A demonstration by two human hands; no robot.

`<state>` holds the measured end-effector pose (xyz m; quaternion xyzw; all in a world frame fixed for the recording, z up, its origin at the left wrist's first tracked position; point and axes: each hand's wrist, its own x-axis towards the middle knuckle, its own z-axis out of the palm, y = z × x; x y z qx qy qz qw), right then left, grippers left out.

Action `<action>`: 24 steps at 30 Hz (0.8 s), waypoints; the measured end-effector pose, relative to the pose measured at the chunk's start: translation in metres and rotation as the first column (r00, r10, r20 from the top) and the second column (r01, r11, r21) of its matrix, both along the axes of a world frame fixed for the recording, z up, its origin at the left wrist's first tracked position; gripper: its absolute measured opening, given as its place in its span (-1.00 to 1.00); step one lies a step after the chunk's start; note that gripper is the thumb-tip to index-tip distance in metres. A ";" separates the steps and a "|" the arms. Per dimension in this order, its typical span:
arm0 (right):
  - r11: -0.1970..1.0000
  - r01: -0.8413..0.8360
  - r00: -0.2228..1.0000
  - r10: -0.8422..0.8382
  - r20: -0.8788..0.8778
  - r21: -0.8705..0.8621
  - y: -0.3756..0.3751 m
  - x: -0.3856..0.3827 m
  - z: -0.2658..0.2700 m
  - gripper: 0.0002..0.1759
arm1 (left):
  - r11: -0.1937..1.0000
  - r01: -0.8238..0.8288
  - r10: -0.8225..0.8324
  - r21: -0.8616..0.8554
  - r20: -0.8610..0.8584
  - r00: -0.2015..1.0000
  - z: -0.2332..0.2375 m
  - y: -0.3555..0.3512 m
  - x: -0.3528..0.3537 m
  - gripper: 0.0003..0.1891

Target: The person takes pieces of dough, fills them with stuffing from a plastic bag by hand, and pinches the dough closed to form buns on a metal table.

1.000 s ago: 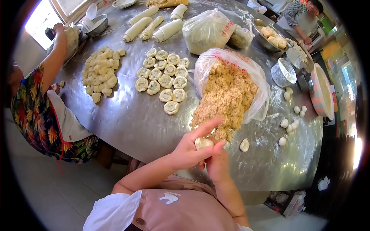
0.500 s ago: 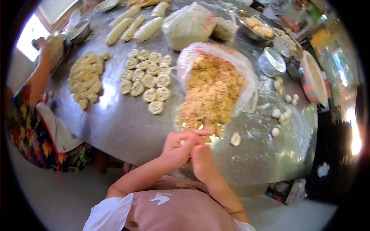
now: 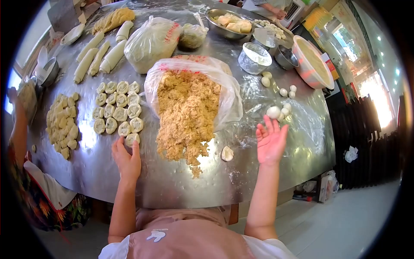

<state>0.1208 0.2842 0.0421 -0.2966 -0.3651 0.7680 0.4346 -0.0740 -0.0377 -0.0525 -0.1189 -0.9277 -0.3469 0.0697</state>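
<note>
My left hand reaches to the nearest of several rolled dough rounds. Its thumb and fingers are apart, with the tips right at the edge of that front dough piece. On the other side, my right hand is palm up with fingers spread. A white dough ball shows just beyond its fingertips, close to several smaller-looking balls. Between my hands, crumbly brown filling spills from a clear plastic bag. One flattened dough piece lies right of the filling.
Cut dough lumps lie at left, near another person's arm. Dough rolls and a tied plastic bag stand farther back. At right are a flour tub, metal bowl and large basin. Another person's hand shows behind.
My hands, together in front of the filling before, have separated: the left went to the dough rounds, the right toward the white balls. A larger-looking ball now shows by my right fingertips. The view shifted.
</note>
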 end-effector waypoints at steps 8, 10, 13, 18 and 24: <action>0.635 -0.729 0.470 0.192 0.862 0.256 -0.096 -0.015 -0.020 -0.49 | 0.994 -0.075 0.083 -0.075 0.105 0.991 0.012 0.017 -0.008 -0.53; 0.243 -0.749 0.614 -0.095 0.784 0.616 -0.120 -0.024 -0.048 -0.34 | 0.995 -0.057 0.070 -0.085 0.169 0.983 0.027 0.018 -0.001 -0.54; 0.141 -0.736 0.638 -0.180 0.748 0.662 -0.141 -0.040 -0.067 -0.43 | 0.999 -0.037 0.038 -0.009 0.201 0.979 0.033 0.022 0.008 -0.55; 0.275 -0.825 0.521 0.031 0.853 0.494 -0.145 -0.050 -0.077 -0.68 | 0.879 -0.086 -0.119 0.468 0.393 0.912 0.006 0.012 0.010 -0.60; 0.400 -0.758 0.584 0.063 0.810 0.515 -0.132 -0.036 -0.050 -0.55 | 0.440 -0.475 -0.628 0.762 0.639 0.444 0.032 0.005 0.020 -0.80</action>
